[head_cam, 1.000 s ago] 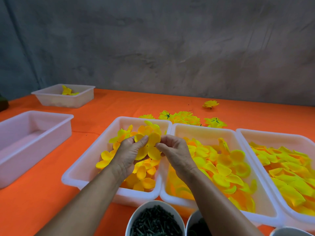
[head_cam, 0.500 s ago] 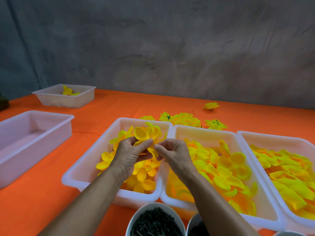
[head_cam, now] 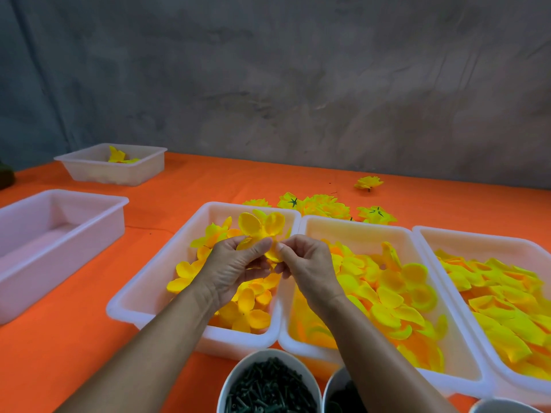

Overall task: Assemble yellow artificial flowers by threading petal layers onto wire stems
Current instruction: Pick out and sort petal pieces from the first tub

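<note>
My left hand (head_cam: 235, 266) and my right hand (head_cam: 307, 263) meet above the leftmost of three white petal trays (head_cam: 149, 290). Together they pinch a yellow petal layer (head_cam: 262, 228) whose rounded petals stand up above my fingertips. Any stem between my fingers is hidden. That tray holds small yellow-orange petal layers (head_cam: 247, 308). The middle tray (head_cam: 351, 225) holds larger yellow petals, and the right tray (head_cam: 477, 236) holds more. A white bowl (head_cam: 229, 380) of dark green stem pieces sits at the bottom edge.
Finished yellow flowers (head_cam: 322, 205) lie on the orange table (head_cam: 59, 353) behind the trays, one (head_cam: 368, 182) farther back. An empty white tray (head_cam: 113, 204) stands at left, a smaller one (head_cam: 149, 156) with a few petals at back left. Two more bowls (head_cam: 331, 383) show at the bottom.
Both hands have lifted the petal layer slightly and turned it, so its petals now stand higher above the fingertips. The view has shifted a little.
</note>
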Available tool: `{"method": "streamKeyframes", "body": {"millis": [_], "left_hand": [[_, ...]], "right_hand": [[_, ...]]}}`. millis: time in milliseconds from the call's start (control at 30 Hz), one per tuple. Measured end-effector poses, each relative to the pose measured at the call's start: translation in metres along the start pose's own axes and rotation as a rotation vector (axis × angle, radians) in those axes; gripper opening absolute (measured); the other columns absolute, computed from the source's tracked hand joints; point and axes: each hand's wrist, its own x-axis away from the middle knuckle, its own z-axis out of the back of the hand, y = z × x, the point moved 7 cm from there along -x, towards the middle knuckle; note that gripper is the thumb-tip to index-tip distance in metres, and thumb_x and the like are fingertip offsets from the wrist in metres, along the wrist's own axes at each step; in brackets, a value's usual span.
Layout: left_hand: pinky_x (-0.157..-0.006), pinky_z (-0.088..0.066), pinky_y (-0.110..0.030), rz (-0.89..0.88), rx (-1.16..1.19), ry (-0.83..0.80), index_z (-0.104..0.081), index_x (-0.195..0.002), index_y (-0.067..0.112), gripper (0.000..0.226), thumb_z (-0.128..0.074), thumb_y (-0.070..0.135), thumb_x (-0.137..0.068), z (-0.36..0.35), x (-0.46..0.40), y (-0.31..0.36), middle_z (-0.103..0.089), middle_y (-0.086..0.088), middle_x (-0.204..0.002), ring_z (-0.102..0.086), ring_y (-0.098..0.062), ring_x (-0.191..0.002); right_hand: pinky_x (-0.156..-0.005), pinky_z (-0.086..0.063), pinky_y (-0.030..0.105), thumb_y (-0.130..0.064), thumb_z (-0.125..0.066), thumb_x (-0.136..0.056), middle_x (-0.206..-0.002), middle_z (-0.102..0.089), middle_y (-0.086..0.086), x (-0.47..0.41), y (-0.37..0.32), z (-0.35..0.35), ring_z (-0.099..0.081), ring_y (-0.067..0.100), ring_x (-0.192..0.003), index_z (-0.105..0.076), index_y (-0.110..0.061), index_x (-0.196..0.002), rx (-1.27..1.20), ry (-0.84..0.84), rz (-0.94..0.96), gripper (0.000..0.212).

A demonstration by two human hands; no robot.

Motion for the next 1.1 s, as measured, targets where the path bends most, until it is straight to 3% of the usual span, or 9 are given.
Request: {"method": "streamKeyframes", "body": {"millis": [133,367,533,633,767,867,933,1100], "left_hand": [[-0.046,-0.052,-0.024,0.011,-0.103,-0.03,-0.07,-0.071,0.01,0.011,-0.076,0.014,-0.062,-0.002,0.002,-0.003,-0.062,-0.006,-0.058,-0.059,-0.014,-0.048],[-0.046,-0.049,-0.022,0.008,-0.162,-0.133,-0.066,-0.082,0.001,0.021,-0.071,0.01,-0.064,-0.001,0.003,0.001,-0.061,-0.005,-0.056,-0.058,-0.012,-0.048],[-0.044,-0.047,-0.021,-0.01,-0.022,-0.221,-0.064,-0.083,-0.001,0.017,-0.067,0.005,-0.067,-0.003,0.002,0.004,-0.061,-0.008,-0.059,-0.057,-0.013,-0.048],[-0.045,-0.05,-0.021,-0.024,-0.042,-0.161,-0.067,-0.082,0.003,0.017,-0.069,0.011,-0.067,-0.003,0.0,0.002,-0.063,-0.007,-0.059,-0.06,-0.013,-0.049],[-0.047,-0.052,-0.024,-0.124,-0.114,0.058,-0.066,-0.077,0.01,0.02,-0.073,0.022,-0.063,0.011,-0.003,0.006,-0.062,-0.001,-0.06,-0.06,-0.012,-0.052],[-0.047,-0.052,-0.025,-0.145,-0.017,0.139,-0.066,-0.062,0.019,0.01,-0.071,0.026,-0.066,0.021,-0.004,0.011,-0.063,0.0,-0.061,-0.059,-0.012,-0.052],[-0.046,-0.051,-0.024,-0.122,-0.015,0.142,-0.065,-0.053,0.019,0.018,-0.07,0.028,-0.068,0.022,-0.004,0.01,-0.062,0.0,-0.059,-0.058,-0.012,-0.05],[-0.039,-0.029,-0.019,-0.092,-0.153,0.137,-0.048,-0.057,0.01,0.034,-0.066,0.029,-0.079,0.02,-0.004,0.007,-0.044,-0.002,-0.044,-0.036,-0.013,-0.039]], "right_hand": [[-0.046,-0.041,0.018,-0.006,-0.062,-0.088,-0.054,-0.057,0.002,-0.001,0.0,0.005,-0.056,0.006,-0.046,-0.059,-0.013,-0.065,0.038,0.075,0.032,0.024],[-0.046,-0.037,0.015,-0.007,-0.061,-0.088,-0.049,-0.054,0.0,-0.001,0.007,0.001,-0.048,0.006,-0.044,-0.063,-0.008,-0.068,-0.123,-0.065,-0.099,0.02],[-0.049,-0.039,0.016,-0.011,-0.061,-0.089,-0.053,-0.054,-0.001,0.002,0.007,-0.008,-0.049,0.006,-0.047,-0.063,-0.009,-0.073,-0.322,-0.181,-0.193,0.016],[-0.046,-0.038,0.015,-0.009,-0.06,-0.09,-0.051,-0.053,0.001,0.0,0.007,-0.003,-0.048,0.006,-0.044,-0.063,-0.005,-0.077,-0.265,-0.097,-0.163,0.014],[-0.046,-0.038,0.016,-0.004,-0.059,-0.09,-0.05,-0.052,0.002,-0.001,0.005,0.004,-0.046,0.005,-0.042,-0.064,-0.005,-0.073,-0.045,0.024,-0.042,0.017],[-0.046,-0.038,0.016,-0.005,-0.059,-0.089,-0.05,-0.052,0.003,-0.001,0.002,0.003,-0.046,0.003,-0.041,-0.064,-0.005,-0.073,0.043,0.036,0.001,0.018],[-0.046,-0.038,0.015,-0.004,-0.06,-0.089,-0.051,-0.052,0.002,-0.001,0.003,0.003,-0.047,0.001,-0.041,-0.064,-0.006,-0.073,0.02,0.029,0.002,0.017],[-0.047,-0.039,0.017,-0.003,-0.061,-0.088,-0.051,-0.053,0.001,-0.001,0.002,-0.001,-0.049,0.004,-0.044,-0.063,-0.012,-0.07,0.029,-0.02,0.015,0.021]]}}
